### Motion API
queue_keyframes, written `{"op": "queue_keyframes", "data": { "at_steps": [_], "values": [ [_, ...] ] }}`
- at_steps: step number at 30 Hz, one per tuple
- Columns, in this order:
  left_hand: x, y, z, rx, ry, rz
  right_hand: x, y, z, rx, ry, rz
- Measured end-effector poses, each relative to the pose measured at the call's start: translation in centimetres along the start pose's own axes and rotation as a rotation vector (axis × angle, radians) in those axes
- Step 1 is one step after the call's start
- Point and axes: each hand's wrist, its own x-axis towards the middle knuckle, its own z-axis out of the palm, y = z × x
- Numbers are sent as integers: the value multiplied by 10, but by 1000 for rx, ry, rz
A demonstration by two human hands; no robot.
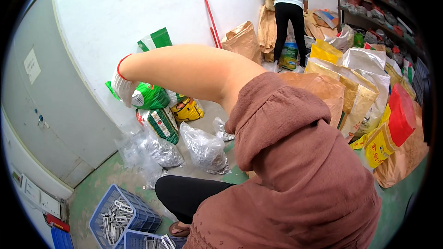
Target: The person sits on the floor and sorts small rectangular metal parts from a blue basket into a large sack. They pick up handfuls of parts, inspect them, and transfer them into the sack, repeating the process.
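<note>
My right arm, in a brown sleeve [295,143], is raised across the middle of the picture. Its bare forearm reaches left. At its end my right hand [122,85] wears a white knit glove with a red cuff. The hand droops at the wrist, and its fingers are too small and bunched to read. Behind it in the picture are a green and white sack [151,96] and a dark green and white sack [159,123]; I see no contact with them. My left hand is out of the picture.
Blue crates [127,207] of metal frame-shaped parts stand lower left. Clear bags [203,147] of silvery pieces sit on the floor. Paper sacks [341,92] crowd the right. A person [290,9] stands at the back wall. A grey door [55,92] is left, shelves [378,9] upper right.
</note>
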Motion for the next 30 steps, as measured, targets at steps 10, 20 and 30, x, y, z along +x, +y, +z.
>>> {"op": "queue_keyframes", "data": {
  "at_steps": [10, 20, 30],
  "values": [
    [1, -2, 3, 29, -53, 20, -3, -20, -7, -124, 4, -72],
    [7, -1, -2, -13, -44, 5, -5, -9, -2, -84, -74, -41],
    [3, 0, -2, 9, -30, 5, -9, -9, 4, -11, 6, -86]
  ]
}}
